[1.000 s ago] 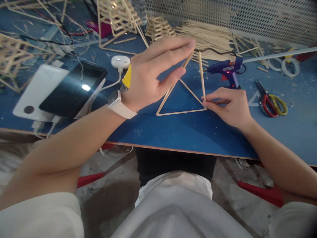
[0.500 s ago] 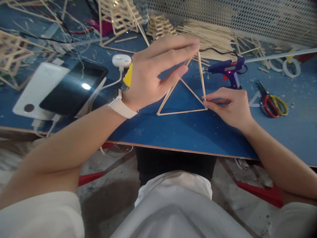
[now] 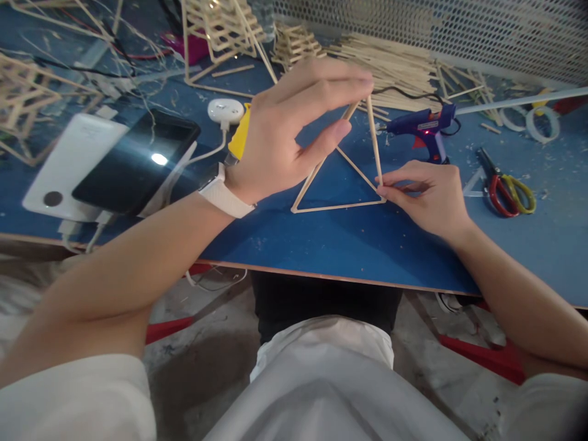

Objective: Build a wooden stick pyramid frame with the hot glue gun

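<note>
A triangle of thin wooden sticks [image 3: 340, 206] lies flat on the blue table [image 3: 349, 245]. Two more sticks rise from its corners and meet above it. My left hand [image 3: 294, 138], with a white watch on the wrist, pinches the tops of those raised sticks [image 3: 374, 138] between the fingertips. My right hand [image 3: 425, 196] rests on the table and pinches the foot of the right upright stick at the triangle's right corner.
A blue glue gun [image 3: 420, 125] lies just behind the triangle, red-and-yellow scissors [image 3: 505, 187] to the right. A black tablet [image 3: 138, 162] on a white device sits at left. Stick piles [image 3: 390, 67] and stick frameworks [image 3: 220, 37] stand at the back, tape rolls [image 3: 539, 122] far right.
My left hand has shifted slightly right, bringing the tops of the two raised sticks together. My right hand has stayed at the corner.
</note>
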`<control>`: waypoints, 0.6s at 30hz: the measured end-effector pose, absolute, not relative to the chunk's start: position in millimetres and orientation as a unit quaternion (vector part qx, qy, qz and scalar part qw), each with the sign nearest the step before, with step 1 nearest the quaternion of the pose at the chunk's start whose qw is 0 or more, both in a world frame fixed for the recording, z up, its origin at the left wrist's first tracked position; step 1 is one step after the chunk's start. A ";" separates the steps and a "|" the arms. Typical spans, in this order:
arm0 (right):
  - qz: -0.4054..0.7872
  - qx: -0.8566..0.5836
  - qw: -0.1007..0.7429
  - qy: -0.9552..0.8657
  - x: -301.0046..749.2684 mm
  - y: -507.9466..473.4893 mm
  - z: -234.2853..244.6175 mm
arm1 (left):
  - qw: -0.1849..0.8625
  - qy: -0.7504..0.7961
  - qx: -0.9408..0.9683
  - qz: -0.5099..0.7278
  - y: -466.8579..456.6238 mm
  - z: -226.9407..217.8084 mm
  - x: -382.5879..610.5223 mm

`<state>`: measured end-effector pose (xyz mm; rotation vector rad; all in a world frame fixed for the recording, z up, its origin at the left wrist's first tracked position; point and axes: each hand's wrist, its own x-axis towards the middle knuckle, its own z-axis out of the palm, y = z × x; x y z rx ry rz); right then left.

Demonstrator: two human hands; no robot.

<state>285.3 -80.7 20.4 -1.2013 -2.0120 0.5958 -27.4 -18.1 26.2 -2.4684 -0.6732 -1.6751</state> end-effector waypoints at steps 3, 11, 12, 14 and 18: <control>0.228 -0.464 0.353 -0.780 285.7 -80.3 19.8 | 0.057 -0.230 -0.798 -0.554 -16.4 24.2 -25.8; 0.235 -0.472 0.348 -0.776 285.8 -80.9 20.6 | 0.074 -0.261 -0.799 -0.537 -10.9 16.2 -27.5; 0.236 -0.472 0.348 -0.775 285.6 -81.0 20.8 | 0.074 -0.256 -0.797 -0.542 -12.0 17.3 -27.6; 0.238 -0.467 0.351 -0.776 285.0 -81.0 21.0 | 0.072 -0.251 -0.800 -0.540 -14.3 20.4 -27.9; 0.239 -0.462 0.358 -0.776 283.6 -81.2 21.4 | 0.067 -0.236 -0.805 -0.540 -16.3 26.8 -29.2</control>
